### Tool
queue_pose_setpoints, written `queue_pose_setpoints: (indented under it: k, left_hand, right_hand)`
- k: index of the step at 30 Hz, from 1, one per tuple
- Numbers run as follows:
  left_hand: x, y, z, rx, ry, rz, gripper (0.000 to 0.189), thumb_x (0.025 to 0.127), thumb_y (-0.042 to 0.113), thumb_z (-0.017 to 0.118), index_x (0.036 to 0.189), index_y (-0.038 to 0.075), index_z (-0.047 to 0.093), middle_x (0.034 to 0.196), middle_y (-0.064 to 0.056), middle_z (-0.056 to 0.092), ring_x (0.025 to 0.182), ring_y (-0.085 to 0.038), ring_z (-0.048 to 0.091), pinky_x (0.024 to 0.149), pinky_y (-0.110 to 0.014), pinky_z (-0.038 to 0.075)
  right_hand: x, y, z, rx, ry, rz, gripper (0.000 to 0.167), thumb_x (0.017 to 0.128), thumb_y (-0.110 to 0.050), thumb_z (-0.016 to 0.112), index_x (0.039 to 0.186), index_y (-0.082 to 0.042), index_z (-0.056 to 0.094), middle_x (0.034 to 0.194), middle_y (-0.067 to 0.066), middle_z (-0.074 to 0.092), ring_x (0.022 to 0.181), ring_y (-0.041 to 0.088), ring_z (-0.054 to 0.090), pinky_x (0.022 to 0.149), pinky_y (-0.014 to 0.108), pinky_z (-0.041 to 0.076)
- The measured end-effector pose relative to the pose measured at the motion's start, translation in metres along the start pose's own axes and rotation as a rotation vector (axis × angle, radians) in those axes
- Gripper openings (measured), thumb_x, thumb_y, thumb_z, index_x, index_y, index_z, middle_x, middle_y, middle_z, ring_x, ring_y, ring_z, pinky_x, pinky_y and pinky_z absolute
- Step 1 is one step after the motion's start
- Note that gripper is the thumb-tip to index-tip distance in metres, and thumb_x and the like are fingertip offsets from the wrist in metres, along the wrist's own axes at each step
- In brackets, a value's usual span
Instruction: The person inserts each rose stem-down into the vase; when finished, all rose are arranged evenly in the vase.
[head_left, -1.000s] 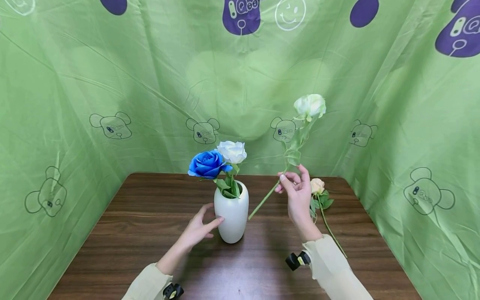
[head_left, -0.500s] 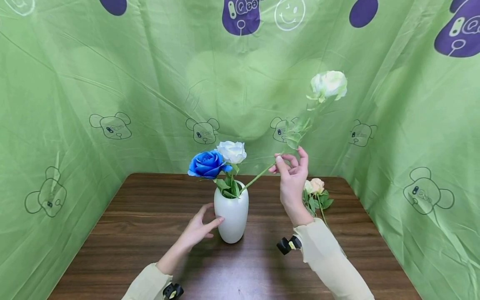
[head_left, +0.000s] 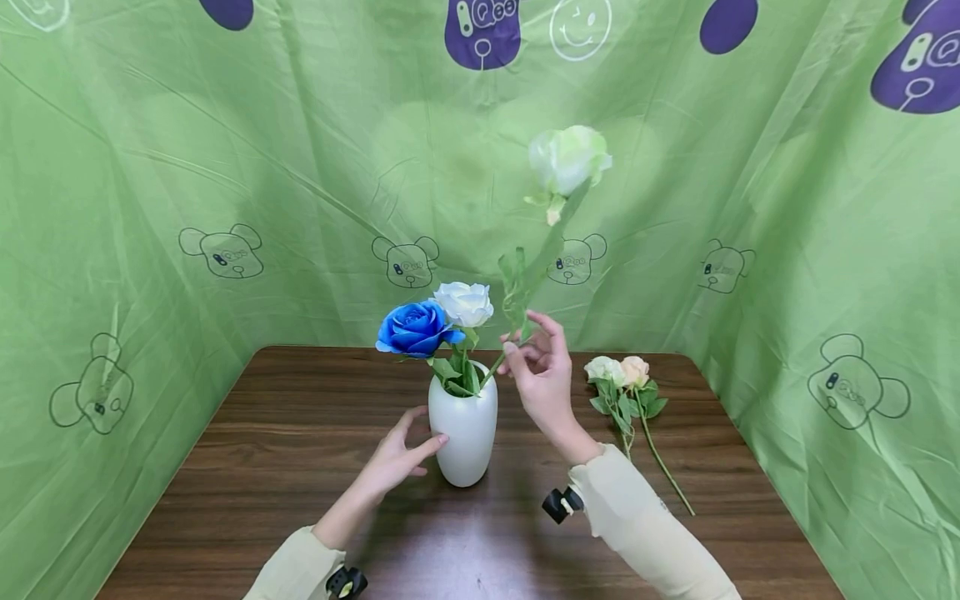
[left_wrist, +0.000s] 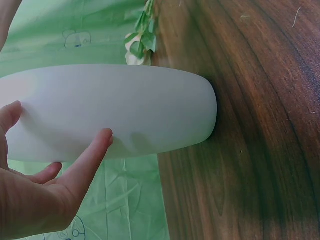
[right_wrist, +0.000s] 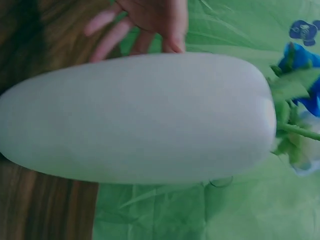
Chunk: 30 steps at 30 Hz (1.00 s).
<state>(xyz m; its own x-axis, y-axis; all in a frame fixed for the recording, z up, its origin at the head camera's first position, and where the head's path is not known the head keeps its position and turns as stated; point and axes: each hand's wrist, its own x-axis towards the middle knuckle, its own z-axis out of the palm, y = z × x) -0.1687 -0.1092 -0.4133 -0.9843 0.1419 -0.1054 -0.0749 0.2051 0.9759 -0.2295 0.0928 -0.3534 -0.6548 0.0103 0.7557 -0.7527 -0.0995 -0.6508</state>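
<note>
Left hand [head_left: 397, 455] rests spread against the vase [head_left: 463, 437], presumably steadying it, while right hand [head_left: 544, 382] pinches a flower [head_left: 572, 158] slanted, apparently for insertion.

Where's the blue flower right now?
In the head view, the blue flower leans out over the left side of the vase, next to the white flower and above the left hand.

The vase [head_left: 463, 437] stands on the bench [head_left: 300, 467], a front rose [head_left: 416, 327] and a rear rose [head_left: 462, 304] in it. The left grip [head_left: 399, 454] is at its left side; the right grip [head_left: 542, 375], right of the rim, holds a third rose [head_left: 568, 158]. Over to the right lie two more roses [head_left: 606, 372]; behind hangs a curtain [head_left: 315, 167].
</note>
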Motion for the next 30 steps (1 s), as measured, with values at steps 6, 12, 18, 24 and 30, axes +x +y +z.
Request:
queue_pose_setpoints:
  k: [6, 12, 18, 24, 30]
  left_hand:
    - [0.007, -0.011, 0.000, -0.007, 0.003, 0.011, 0.060, 0.082, 0.023, 0.065, 0.130, 0.005, 0.035, 0.133, -0.026, 0.028, 0.097, -0.037, 0.051, 0.061, -0.041, 0.052]
    - [0.019, -0.033, 0.000, -0.007, 0.003, 0.013, 0.064, 0.080, 0.031, 0.066, 0.131, 0.009, 0.035, 0.132, -0.023, 0.030, 0.097, -0.035, 0.052, 0.060, -0.041, 0.052]
    - [0.016, -0.027, 0.000, -0.002, 0.006, 0.010, 0.063, 0.080, 0.031, 0.066, 0.130, 0.010, 0.036, 0.130, -0.022, 0.034, 0.095, -0.033, 0.053, 0.063, -0.043, 0.051]
    - [0.004, -0.005, 0.000, 0.005, 0.005, 0.014, 0.059, 0.082, 0.023, 0.064, 0.129, 0.004, 0.035, 0.129, -0.026, 0.033, 0.095, -0.035, 0.052, 0.063, -0.044, 0.051]
    - [0.004, -0.006, 0.001, 0.000, 0.007, 0.018, 0.058, 0.082, 0.022, 0.064, 0.129, 0.004, 0.035, 0.129, -0.026, 0.032, 0.095, -0.036, 0.052, 0.063, -0.044, 0.051]
  right_hand:
    - [-0.015, -0.012, 0.015, -0.186, -0.038, -0.037, 0.043, 0.076, 0.018, 0.055, 0.115, 0.008, 0.040, 0.078, 0.020, 0.060, 0.046, 0.024, 0.049, 0.042, 0.024, 0.042]
    - [-0.032, -0.013, 0.024, -0.335, -0.049, 0.001, 0.047, 0.072, 0.019, 0.053, 0.115, 0.005, 0.043, 0.072, 0.014, 0.059, 0.048, 0.018, 0.043, 0.038, 0.026, 0.034]
    - [-0.041, -0.009, 0.025, -0.387, -0.087, 0.027, 0.040, 0.076, 0.012, 0.058, 0.113, 0.004, 0.045, 0.079, 0.014, 0.061, 0.056, 0.020, 0.046, 0.040, 0.027, 0.035]
    - [-0.048, 0.009, 0.020, -0.385, -0.107, 0.060, 0.036, 0.078, 0.007, 0.060, 0.112, 0.001, 0.050, 0.082, 0.010, 0.063, 0.064, 0.019, 0.050, 0.041, 0.032, 0.037]
    - [-0.052, 0.023, 0.014, -0.422, -0.101, 0.017, 0.031, 0.080, 0.000, 0.060, 0.110, -0.005, 0.055, 0.086, 0.003, 0.063, 0.068, 0.012, 0.051, 0.042, 0.027, 0.039]
